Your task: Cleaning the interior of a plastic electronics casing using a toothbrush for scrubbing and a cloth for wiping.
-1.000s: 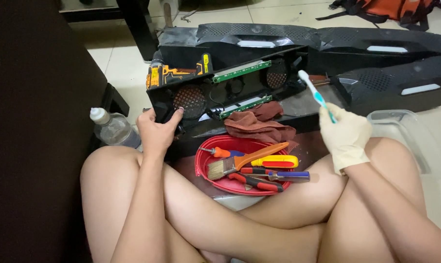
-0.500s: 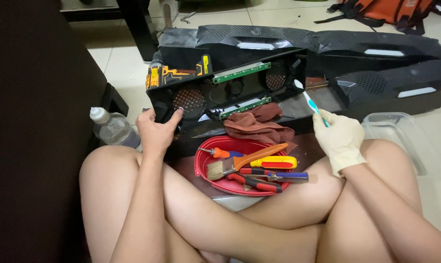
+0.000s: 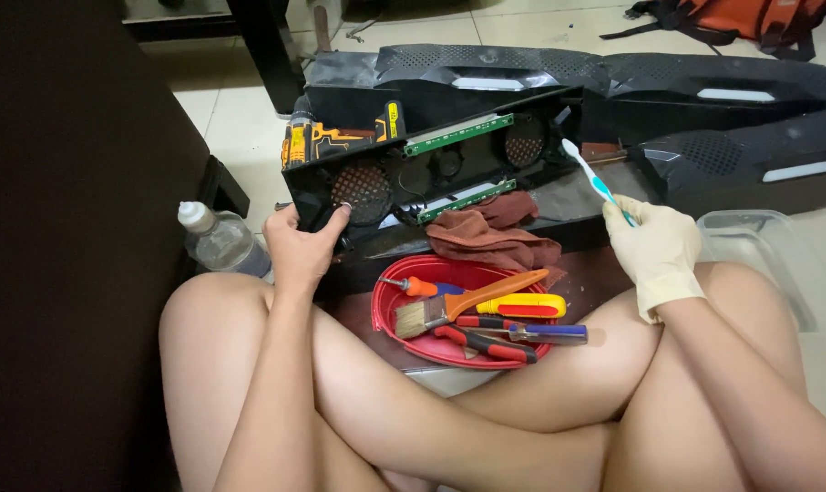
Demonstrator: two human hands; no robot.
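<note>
Open black speaker housing (image 3: pixel 431 173) lies on the floor in front of the crossed legs, tilted up toward the camera, inside showing: two round mesh grilles, two green circuit strips, some wires. Left hand (image 3: pixel 302 248), bare, grips its lower left corner, thumb on the front edge, fingers curled round the side. Right hand (image 3: pixel 657 253), in a pale latex glove, pinches a toothbrush (image 3: pixel 597 182) by the handle, white and teal, bristle end raised near the housing's right end; can't tell if bristles touch it.

Yellow-black cordless drill (image 3: pixel 326 138) rests on the housing's top left edge. Brown rag (image 3: pixel 490 235) bunched just below the housing's front. Red bowl (image 3: pixel 390 305) sits between rag and knees, holding an orange-handled paintbrush (image 3: pixel 467 302), a yellow-handled screwdriver (image 3: pixel 518 308), red-handled pliers (image 3: pixel 486 344), a small orange screwdriver (image 3: pixel 413 286).

Clear plastic bottle (image 3: pixel 217 241) with white cap stands left of the left hand, beside a dark cabinet (image 3: pixel 76 228). More black casing panels (image 3: pixel 732 118) lie behind and to the right. Clear plastic tub (image 3: pixel 764 255) by the right knee. Orange bag (image 3: pixel 759 16) at top right on the tile floor.
</note>
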